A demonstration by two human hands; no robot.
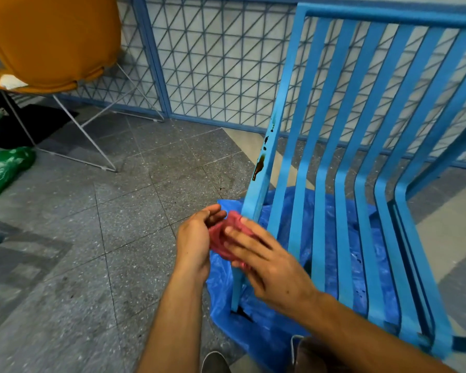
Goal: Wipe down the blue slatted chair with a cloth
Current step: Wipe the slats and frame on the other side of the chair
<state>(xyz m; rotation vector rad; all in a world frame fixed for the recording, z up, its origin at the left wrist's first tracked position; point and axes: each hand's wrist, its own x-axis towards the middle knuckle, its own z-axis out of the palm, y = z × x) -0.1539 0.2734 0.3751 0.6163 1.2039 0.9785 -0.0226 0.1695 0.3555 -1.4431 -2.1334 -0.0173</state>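
The blue slatted chair (345, 146) fills the right half of the head view, its back upright and its seat running toward me. Dark brown drips (258, 168) stain its left frame post. A crumpled red cloth (221, 235) is bunched between both hands, just left of that post at seat height. My left hand (195, 238) cups the cloth from the left with curled fingers. Over the cloth from the right lies my right hand (267, 262), fingers flat on it.
A blue plastic sheet (269, 332) lies on the floor under the chair. An orange chair (51, 41) on thin metal legs stands at the upper left. A green bag (3, 170) lies on the grey tiled floor at left. A blue lattice railing (213, 63) runs behind.
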